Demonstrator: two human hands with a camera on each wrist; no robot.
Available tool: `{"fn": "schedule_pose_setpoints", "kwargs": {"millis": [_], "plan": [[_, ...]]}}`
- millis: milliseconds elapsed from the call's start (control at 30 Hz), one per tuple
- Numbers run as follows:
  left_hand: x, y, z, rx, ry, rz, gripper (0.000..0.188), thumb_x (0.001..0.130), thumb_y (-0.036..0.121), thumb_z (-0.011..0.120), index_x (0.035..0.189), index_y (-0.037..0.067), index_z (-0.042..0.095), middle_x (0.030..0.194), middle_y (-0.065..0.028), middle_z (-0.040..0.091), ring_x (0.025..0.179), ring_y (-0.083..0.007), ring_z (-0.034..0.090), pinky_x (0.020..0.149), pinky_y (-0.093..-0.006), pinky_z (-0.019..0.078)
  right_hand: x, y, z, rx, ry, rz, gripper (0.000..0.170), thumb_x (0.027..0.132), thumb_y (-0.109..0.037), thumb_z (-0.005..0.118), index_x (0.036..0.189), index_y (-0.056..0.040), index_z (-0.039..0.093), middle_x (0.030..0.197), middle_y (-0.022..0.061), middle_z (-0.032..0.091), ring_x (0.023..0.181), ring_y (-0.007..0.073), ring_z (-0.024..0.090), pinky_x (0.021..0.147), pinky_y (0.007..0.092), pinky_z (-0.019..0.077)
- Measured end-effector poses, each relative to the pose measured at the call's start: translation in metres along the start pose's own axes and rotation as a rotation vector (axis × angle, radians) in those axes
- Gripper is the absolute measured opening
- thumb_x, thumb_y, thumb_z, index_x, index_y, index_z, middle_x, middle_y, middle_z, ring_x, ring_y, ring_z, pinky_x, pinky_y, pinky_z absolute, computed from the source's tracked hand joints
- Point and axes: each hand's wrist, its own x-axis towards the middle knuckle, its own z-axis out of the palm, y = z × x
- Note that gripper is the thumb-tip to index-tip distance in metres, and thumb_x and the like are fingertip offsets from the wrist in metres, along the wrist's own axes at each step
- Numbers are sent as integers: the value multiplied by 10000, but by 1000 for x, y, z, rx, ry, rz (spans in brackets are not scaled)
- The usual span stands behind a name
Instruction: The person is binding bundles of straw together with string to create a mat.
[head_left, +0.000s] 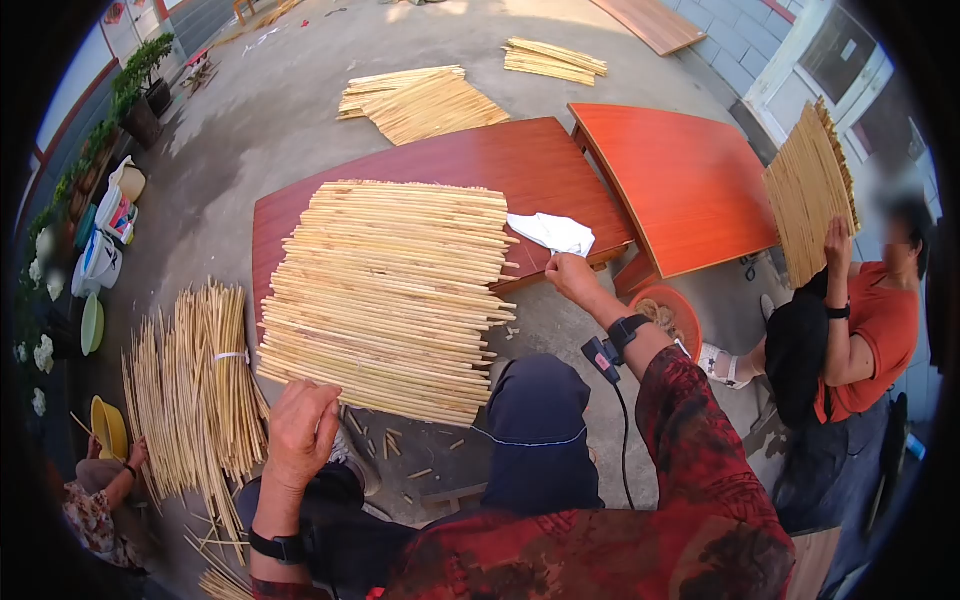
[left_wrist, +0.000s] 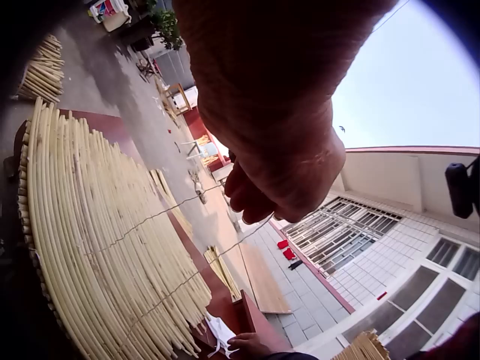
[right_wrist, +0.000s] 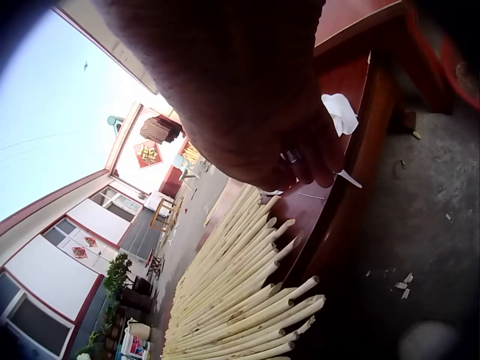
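A mat of straw-coloured stalks (head_left: 390, 300) lies across the dark red table (head_left: 540, 150). My left hand (head_left: 302, 432) is raised at the mat's near left corner, its fingers curled. In the left wrist view two thin twisted strings (left_wrist: 169, 210) run over the stalks up to those fingers, which pinch them. Off the mat's right edge, my right hand (head_left: 578, 282) pinches the corner of a white cloth (head_left: 550, 232) on the table. A white tip (right_wrist: 349, 178) sticks out below its fingers in the right wrist view.
An orange table (head_left: 670, 180) adjoins on the right, where a seated person holds another stalk mat (head_left: 805, 200). Bundled stalks (head_left: 200, 370) stand at the left near a second person. An orange basin (head_left: 668, 310) sits on the floor; finished-looking mats (head_left: 430, 105) lie beyond the table.
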Motion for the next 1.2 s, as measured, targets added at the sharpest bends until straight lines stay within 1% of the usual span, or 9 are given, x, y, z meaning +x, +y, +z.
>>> {"fn": "schedule_pose_setpoints", "kwargs": {"millis": [367, 467, 533, 567, 767, 833, 867, 1100, 1200], "plan": [[14, -53, 38, -156, -107, 22, 277, 625, -21, 622, 888, 10, 538, 642, -75, 474, 605, -236, 488, 557, -329, 404, 59, -12, 29, -296, -96, 99, 250, 685, -155, 587, 826, 50, 606, 765, 231, 601, 792, 373, 584, 704, 427, 462], [11, -50, 42, -211, -174, -12, 250, 661, 9, 614, 896, 18, 527, 661, -76, 478, 627, -233, 493, 568, -326, 405, 85, 40, 67, -436, -384, 84, 511, 859, -249, 501, 1313, -87, 332, 1056, 142, 562, 818, 276, 589, 716, 380, 517], [5, -48, 46, -217, -166, -22, 221, 680, 26, 603, 887, 24, 525, 663, -79, 479, 636, -238, 497, 578, -332, 407, 72, 23, 43, 929, -472, 263, 384, 890, -182, 443, 1240, -30, 404, 1069, 161, 548, 852, 245, 580, 734, 350, 518], [4, -47, 49, -246, -173, -7, 194, 698, 43, 592, 878, 30, 522, 666, -81, 480, 645, -243, 501, 587, -338, 410, 72, 23, 42, 919, -478, 246, 384, 890, -182, 443, 1240, -30, 404, 1069, 161, 548, 852, 245, 580, 734, 350, 518], [-4, -39, 51, -256, -133, -33, 109, 739, 90, 556, 814, 45, 491, 641, -92, 457, 645, -276, 494, 606, -370, 406, 89, 67, 70, 582, -400, -12, 393, 903, -177, 425, 1272, -55, 365, 1016, 132, 540, 851, 297, 565, 753, 356, 516], [-6, -38, 54, -265, -111, -16, 101, 743, 93, 552, 802, 46, 485, 639, -94, 454, 646, -279, 493, 604, -372, 405, 90, 58, 69, -375, -535, 301, 428, 898, -187, 450, 1296, -80, 334, 1282, 167, 390, 1098, 367, 440, 834, 445, 473], [-7, -38, 53, -275, -105, -4, 95, 747, 97, 549, 790, 47, 479, 638, -97, 452, 647, -281, 493, 603, -374, 403, 89, 49, 67, -374, -527, 290, 428, 898, -187, 450, 1296, -80, 334, 1282, 167, 390, 1098, 367, 440, 834, 445, 473], [-8, -40, 51, -211, -100, 23, 153, 715, 47, 590, 857, 11, 545, 675, -98, 499, 655, -260, 511, 593, -356, 419, 60, 36, 22, -351, 36, 94, 214, 680, -119, 570, 801, 56, 589, 672, 211, 602, 657, 328, 616, 604, 397, 493], [-3, -38, 47, -204, -84, 67, 155, 704, 40, 590, 852, 14, 549, 669, -92, 497, 656, -250, 513, 593, -349, 420, 41, -9, -34, 341, -17, 206, 96, 720, -88, 519, 721, 7, 530, 620, 124, 595, 480, 174, 605, 408, 292, 484]]}}
